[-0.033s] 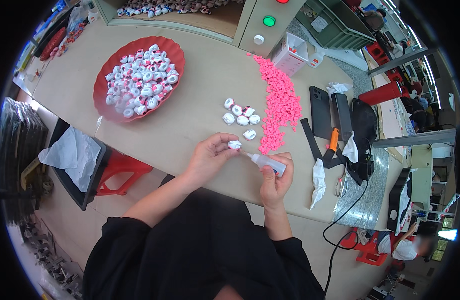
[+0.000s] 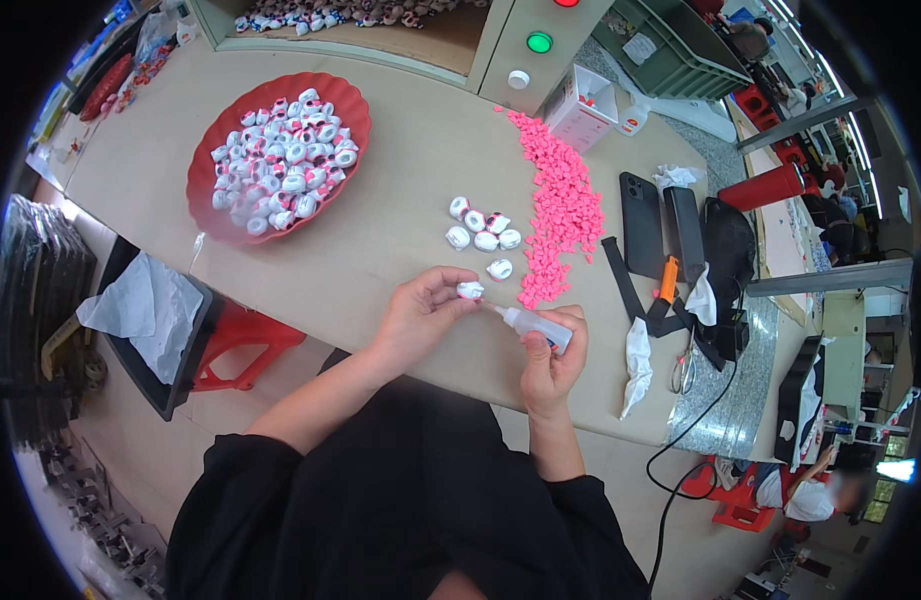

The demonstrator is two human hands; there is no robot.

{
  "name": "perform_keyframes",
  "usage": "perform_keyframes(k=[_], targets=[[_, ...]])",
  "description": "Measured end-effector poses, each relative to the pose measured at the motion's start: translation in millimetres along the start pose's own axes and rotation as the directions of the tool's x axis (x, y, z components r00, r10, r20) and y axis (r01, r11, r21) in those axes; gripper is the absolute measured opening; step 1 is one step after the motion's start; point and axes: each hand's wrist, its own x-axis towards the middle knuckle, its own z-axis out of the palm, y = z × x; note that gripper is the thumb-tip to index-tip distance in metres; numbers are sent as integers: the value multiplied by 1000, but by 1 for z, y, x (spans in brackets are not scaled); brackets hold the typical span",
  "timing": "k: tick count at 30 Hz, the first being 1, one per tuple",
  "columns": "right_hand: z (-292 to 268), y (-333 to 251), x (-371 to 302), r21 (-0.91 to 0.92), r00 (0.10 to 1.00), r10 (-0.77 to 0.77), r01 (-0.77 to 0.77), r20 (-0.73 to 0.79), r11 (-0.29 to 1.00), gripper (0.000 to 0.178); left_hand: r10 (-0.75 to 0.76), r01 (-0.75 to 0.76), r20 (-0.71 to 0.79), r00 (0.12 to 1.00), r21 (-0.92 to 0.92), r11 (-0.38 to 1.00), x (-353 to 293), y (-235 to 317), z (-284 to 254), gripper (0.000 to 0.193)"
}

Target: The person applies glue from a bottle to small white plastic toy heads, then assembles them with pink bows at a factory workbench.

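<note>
A red scalloped bowl (image 2: 212, 205) of small white pieces sits upper left on the tabletop (image 2: 400, 130). A pink heap of bits (image 2: 560, 205) lies centre right, two dark phones (image 2: 642, 225) beside it, a red cylinder (image 2: 772, 186) farther right

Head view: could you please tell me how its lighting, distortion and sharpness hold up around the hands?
Head view: even, soft light with faint shadows; the left hand with its small white piece and the right hand with the squeeze bottle are sharp; the table edge bows from fisheye distortion; dark vignette rings the frame; the lower right rim is blurred.
</note>
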Motion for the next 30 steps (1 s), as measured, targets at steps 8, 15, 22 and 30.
perform_keyframes(k=[8,15,22,30], targets=[[0,0,1,-5,1000,-3,3,2,1000,21,-4,4,-4,1000,-1,1000,0,-2,-1,24],[1,-1,1,-9,1000,12,-12,3,1000,20,-18,18,-2,1000,27,999,0,0,0,24],[1,-1,2,-29,1000,-2,2,12,1000,20,-27,27,-4,1000,29,999,-1,1,0,23],[2,0,2,-27,1000,-5,5,9,1000,21,-32,32,2,999,29,999,-1,1,0,24]])
